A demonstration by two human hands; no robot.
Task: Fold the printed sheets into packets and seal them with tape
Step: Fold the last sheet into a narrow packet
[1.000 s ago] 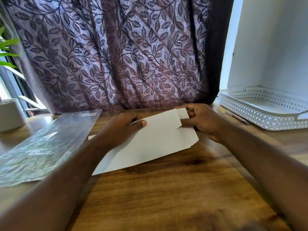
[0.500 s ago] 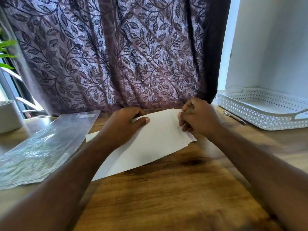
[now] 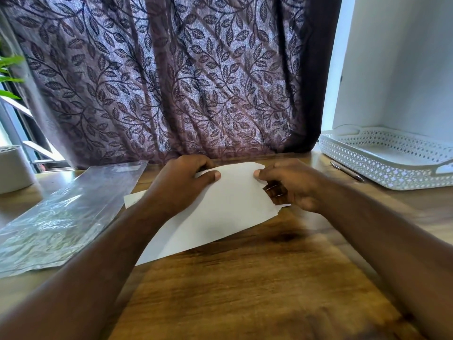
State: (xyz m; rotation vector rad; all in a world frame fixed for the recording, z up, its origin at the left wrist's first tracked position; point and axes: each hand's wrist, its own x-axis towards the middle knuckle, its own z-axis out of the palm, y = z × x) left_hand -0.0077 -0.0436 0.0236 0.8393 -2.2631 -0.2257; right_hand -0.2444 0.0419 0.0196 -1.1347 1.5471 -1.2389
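A folded white sheet (image 3: 220, 212) lies slanted on the wooden table (image 3: 245, 290), its blank side up. My left hand (image 3: 181, 185) grips its far edge, thumb on top and fingers behind. My right hand (image 3: 291, 185) holds the sheet's right end, thumb pressed on top near the far corner, fingers curled under the layered edge. A second white paper edge (image 3: 133, 198) peeks out under my left wrist. Any print on the sheet is hidden.
A crinkled clear plastic sleeve (image 3: 63, 217) lies at the left. A white perforated tray (image 3: 392, 158) stands at the back right with a pen (image 3: 346, 171) beside it. A white cylinder (image 3: 13, 168) sits at far left. A leaf-patterned curtain (image 3: 183, 82) hangs behind the table.
My right hand has slid from the far right corner down along the sheet's right end, its fingers now tucked under the layers. My left hand has kept its grip.
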